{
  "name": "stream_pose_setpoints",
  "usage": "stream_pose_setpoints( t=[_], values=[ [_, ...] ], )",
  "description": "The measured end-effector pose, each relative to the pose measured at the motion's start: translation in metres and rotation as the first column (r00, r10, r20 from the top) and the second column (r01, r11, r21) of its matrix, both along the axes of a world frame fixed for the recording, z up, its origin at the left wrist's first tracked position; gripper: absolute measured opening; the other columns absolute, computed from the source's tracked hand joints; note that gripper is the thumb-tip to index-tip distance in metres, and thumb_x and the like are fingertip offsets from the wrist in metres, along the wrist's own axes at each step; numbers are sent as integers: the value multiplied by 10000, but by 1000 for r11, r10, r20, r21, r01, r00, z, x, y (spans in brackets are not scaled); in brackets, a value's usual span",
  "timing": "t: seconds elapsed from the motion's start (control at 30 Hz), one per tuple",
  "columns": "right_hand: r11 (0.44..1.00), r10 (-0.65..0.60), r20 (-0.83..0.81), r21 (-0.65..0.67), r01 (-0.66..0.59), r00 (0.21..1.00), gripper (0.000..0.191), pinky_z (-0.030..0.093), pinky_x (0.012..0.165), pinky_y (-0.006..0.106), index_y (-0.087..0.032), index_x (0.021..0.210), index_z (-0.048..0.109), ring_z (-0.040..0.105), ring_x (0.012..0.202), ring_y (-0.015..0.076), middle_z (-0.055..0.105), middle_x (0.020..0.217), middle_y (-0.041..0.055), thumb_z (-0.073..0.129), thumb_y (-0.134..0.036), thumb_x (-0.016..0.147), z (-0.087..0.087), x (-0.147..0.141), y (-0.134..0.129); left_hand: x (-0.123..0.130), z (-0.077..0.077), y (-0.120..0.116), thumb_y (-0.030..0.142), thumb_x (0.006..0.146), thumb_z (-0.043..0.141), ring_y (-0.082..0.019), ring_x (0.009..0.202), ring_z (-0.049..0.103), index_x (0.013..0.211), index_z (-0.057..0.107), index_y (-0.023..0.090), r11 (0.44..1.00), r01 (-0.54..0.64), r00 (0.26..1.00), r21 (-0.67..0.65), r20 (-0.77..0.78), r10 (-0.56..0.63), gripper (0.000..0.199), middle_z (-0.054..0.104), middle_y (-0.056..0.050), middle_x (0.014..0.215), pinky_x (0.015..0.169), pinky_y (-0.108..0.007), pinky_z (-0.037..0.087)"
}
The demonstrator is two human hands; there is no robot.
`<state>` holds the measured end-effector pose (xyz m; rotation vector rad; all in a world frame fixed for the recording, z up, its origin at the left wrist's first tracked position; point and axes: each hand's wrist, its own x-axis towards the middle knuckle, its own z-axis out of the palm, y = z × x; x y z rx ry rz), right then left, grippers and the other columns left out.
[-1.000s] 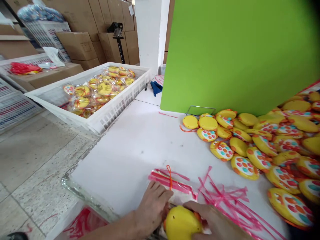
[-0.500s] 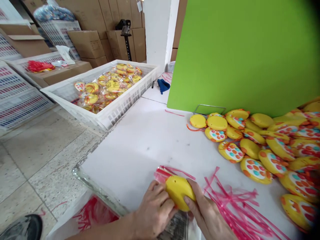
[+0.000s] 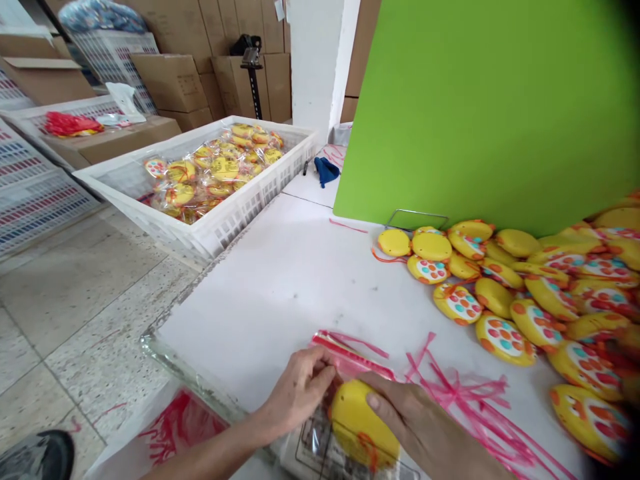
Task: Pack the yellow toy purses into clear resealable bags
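At the table's near edge my right hand (image 3: 405, 413) is closed round a yellow toy (image 3: 363, 423), thumb on its flat face, an orange cord hanging at its lower side. My left hand (image 3: 305, 387) is pinched at the toy's upper left, over a clear printed plastic bag (image 3: 315, 443) with a pink-red edge; what its fingertips hold is too small to make out. The bag lies beneath the toy. Loose pink strips (image 3: 465, 400) lie right of my right hand.
Yellow toys with coloured dots (image 3: 505, 337) are heaped at right before a green board (image 3: 480, 113). A white crate (image 3: 200, 233) of bagged toys stands at the table's left edge. A blue cloth (image 3: 327, 171) lies at the back.
The toy has moved down over the printed bag, and its orange cord now shows. My left hand has shifted up and left, off the toy's side, and the bag is more exposed.
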<state>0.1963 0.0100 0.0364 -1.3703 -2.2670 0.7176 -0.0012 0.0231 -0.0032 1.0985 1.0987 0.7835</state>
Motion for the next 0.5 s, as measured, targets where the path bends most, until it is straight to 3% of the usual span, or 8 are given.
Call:
stream_pose_setpoints(
  t=[0.1,0.17,0.23,0.33,0.5],
  values=[
    [968,236,226,-146,-206,945,322,494,479,222,-255,672,673,661,532,145,696,630,-24,485,-325,923,4,-15,4,0,7,-1,350,849,529,-163,661,621,786,550,146,999,-12,999,-44,51,14,214,650,-53,724,619,-253,468],
    [963,264,360,-149,-224,895,269,469,475,233,-235,661,662,659,548,159,691,674,-2,538,-291,893,1,-21,4,-2,10,-2,370,850,539,-163,671,625,799,539,155,998,-3,997,-64,83,8,220,645,-42,720,627,-251,467],
    [988,155,382,-60,-143,911,188,477,504,240,-239,773,680,672,606,172,695,764,17,549,-302,892,-4,-23,4,-3,11,-2,373,852,542,-152,647,604,818,530,162,997,3,993,-79,120,6,214,627,-22,695,613,-244,452],
    [997,-20,273,82,-3,962,243,487,541,234,-244,901,658,673,648,160,683,806,24,440,-340,948,-10,-28,7,-5,9,-2,327,854,538,-140,647,565,817,564,152,999,17,990,-44,138,-11,181,606,-15,688,618,-235,423],
    [979,-93,168,195,60,981,254,476,555,224,-248,914,627,664,665,147,687,804,13,379,-197,930,-13,-46,10,-3,9,1,192,834,486,-111,579,435,673,544,146,995,78,996,65,40,-80,177,475,22,601,550,-215,325]
  ],
)
